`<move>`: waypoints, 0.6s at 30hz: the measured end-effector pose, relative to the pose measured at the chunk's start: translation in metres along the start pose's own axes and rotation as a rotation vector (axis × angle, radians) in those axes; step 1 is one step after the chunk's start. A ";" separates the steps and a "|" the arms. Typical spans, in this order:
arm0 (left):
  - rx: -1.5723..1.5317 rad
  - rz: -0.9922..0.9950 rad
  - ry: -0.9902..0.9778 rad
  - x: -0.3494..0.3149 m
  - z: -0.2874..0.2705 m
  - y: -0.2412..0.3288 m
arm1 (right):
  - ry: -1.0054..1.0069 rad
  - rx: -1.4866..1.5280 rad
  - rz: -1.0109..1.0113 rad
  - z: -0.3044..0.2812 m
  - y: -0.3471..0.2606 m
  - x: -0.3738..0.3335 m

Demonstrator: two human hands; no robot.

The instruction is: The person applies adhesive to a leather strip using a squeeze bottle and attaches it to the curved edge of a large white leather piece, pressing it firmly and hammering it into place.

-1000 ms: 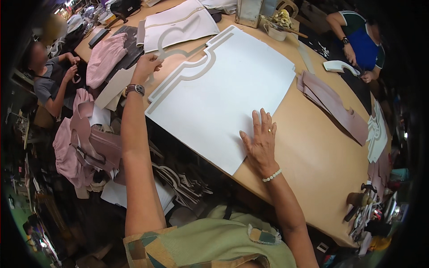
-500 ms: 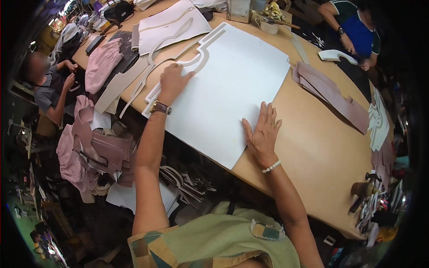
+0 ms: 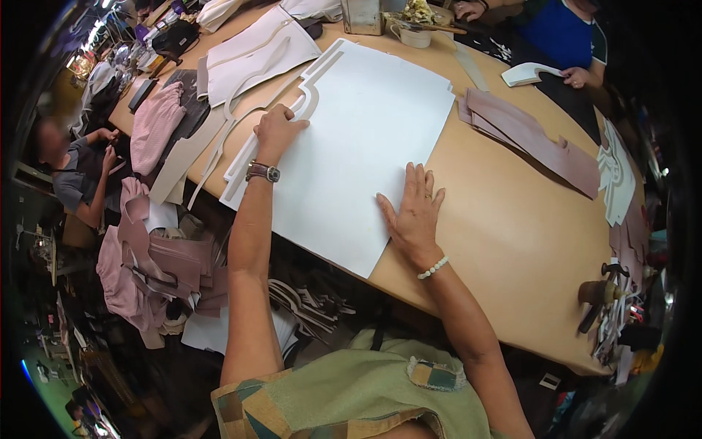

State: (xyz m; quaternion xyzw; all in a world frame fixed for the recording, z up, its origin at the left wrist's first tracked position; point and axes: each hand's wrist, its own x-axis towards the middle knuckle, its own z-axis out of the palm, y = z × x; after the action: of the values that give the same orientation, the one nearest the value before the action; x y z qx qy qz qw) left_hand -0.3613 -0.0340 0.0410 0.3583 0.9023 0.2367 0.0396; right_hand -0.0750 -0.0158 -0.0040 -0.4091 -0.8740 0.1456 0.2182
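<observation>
A large white sheet lies across the tan table, its near corner reaching the front edge. Along its left side runs a curved grey pattern strip with white borders. My left hand, a watch on its wrist, is curled over this strip, thumb pointing right across the sheet; the fingertips are partly hidden. My right hand rests flat by the sheet's lower right edge, fingers stretched and partly on the table, holding nothing.
Mauve pieces are stacked to the right on the table. Grey curved strips and pale folded material lie left. A co-worker's hand holds a white piece at far right; another person sits left. Mauve panels hang below.
The view has shifted slightly, so the table sits a little more to the left. My left fingers look more curled on the strip. The co-worker at far right has moved one hand away.
</observation>
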 end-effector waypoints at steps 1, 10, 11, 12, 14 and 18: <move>-0.036 0.019 0.009 0.003 0.001 -0.001 | 0.002 -0.001 0.001 0.000 0.000 0.000; -0.050 0.189 0.137 0.047 0.010 0.003 | 0.001 0.038 -0.003 -0.001 0.000 0.001; -0.014 0.175 0.122 0.052 0.012 0.001 | -0.007 0.031 -0.004 -0.001 -0.001 0.001; 0.023 0.160 0.106 0.057 0.013 -0.001 | -0.014 0.025 -0.007 -0.002 -0.001 0.001; 0.050 0.134 0.075 0.063 0.014 -0.005 | -0.021 0.018 -0.015 -0.002 -0.001 0.000; 0.012 0.152 0.005 0.072 0.013 -0.007 | -0.014 0.029 -0.012 -0.003 0.001 0.000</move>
State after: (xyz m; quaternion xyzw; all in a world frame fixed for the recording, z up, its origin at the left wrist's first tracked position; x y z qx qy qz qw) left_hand -0.4159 0.0144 0.0327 0.4252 0.8740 0.2345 0.0174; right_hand -0.0729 -0.0156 -0.0018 -0.3995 -0.8757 0.1598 0.2189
